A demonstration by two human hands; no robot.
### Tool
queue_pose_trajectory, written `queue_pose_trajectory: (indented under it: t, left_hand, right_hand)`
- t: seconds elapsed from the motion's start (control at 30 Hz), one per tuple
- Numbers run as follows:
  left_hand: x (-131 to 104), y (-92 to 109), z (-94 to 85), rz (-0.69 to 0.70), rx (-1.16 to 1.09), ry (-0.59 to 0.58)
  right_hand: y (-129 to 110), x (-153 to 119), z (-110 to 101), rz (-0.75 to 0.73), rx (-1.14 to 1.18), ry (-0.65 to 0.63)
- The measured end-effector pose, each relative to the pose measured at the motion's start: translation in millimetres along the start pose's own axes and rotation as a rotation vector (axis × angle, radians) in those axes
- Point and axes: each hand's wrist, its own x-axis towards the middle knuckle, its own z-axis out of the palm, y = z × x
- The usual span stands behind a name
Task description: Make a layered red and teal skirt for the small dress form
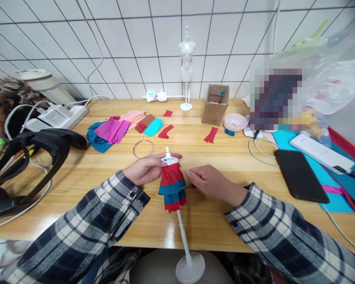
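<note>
1. The left hand is holding the white doll mannequin by its upper body, its fingers passing behind the bust and showing at the far side.
2. The right hand is pinching a slim dark metal tool between thumb and fingers; the tool's tip is touching the dress, though its exact kind is staying too small to tell.
3. The dress is hanging on the mannequin between the two hands, its red and blue tiers alternating down to a red hem.
4. The mannequin is leaning over the counter, its head pointing toward the wall and its round base showing past the near edge.
5. Just beyond the left hand, a thin ring is lying flat.
6. Farther back, red scraps are lying about, and a fabric pile in magenta, blue and peach is spreading to the left beside a cyan piece.
7. Near the wall, a second mannequin is standing upright, with a third mannequin lying on its side.
8. To their right, a cardboard box is standing near a pink bowl.
9. At the right, a black phone is resting partly on cyan sheets; at the far left, a black headset is sitting near a power strip.
</note>
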Motion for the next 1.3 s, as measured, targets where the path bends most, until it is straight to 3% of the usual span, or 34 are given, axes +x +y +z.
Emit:
queue_pose_trajectory:
  t: [0.23,1.3]
  left_hand:
    - [1.0,-0.2,-0.2,-0.019,0.045,0.062]
    - [1.2,1.0,3.3,-0.01,0.069,0.055]
  right_hand:
    - [-0.3,-0.7,0.1,-0.026,0.004,-0.007]
    - [4.8,1.3,4.3,-0.086,0.006,-0.074]
